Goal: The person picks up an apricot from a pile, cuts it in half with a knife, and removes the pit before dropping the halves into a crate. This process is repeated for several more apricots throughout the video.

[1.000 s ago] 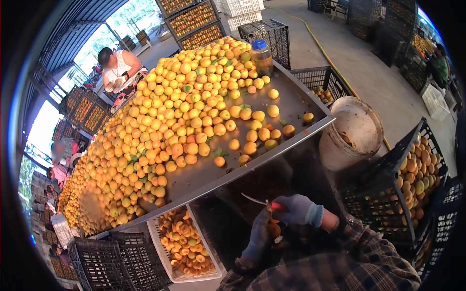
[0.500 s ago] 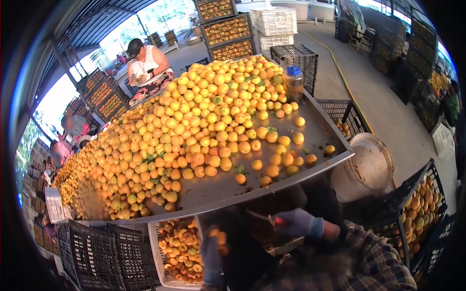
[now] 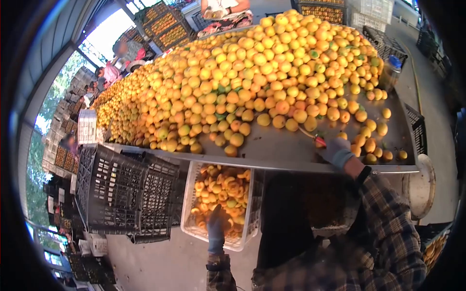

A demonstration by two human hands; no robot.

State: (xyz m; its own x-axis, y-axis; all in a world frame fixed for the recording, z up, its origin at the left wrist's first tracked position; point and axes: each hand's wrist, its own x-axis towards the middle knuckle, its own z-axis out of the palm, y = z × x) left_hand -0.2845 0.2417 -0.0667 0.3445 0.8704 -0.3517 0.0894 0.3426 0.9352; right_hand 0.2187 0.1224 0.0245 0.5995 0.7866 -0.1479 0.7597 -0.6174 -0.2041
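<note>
A large heap of orange-yellow fruit point(image 3: 233, 82) covers the metal table point(image 3: 276, 150). My right hand point(image 3: 337, 152), in a grey glove, is closed round a tool with a red handle point(image 3: 320, 141) over the table's near edge; the tool's thin curved end reaches the front of the heap. Below the table stands a white crate point(image 3: 189, 206) of cut fruit halves point(image 3: 224, 186). My left hand point(image 3: 216, 228), gloved too, is over the crate's near side, against blurred orange fruit; motion smears its fingers, and whether it holds any fruit is unclear.
Black crates point(image 3: 121, 189) stand left of the white crate. A blue-lidded container point(image 3: 390, 72) sits at the table's right, with a white bucket point(image 3: 421, 186) beyond the corner. Across the table sits a person point(image 3: 225, 9); others are at the far left.
The view has swung left and down. My right hand has moved up over the table with the tool. My left hand, earlier beside the white crate with orange pieces, is now over it.
</note>
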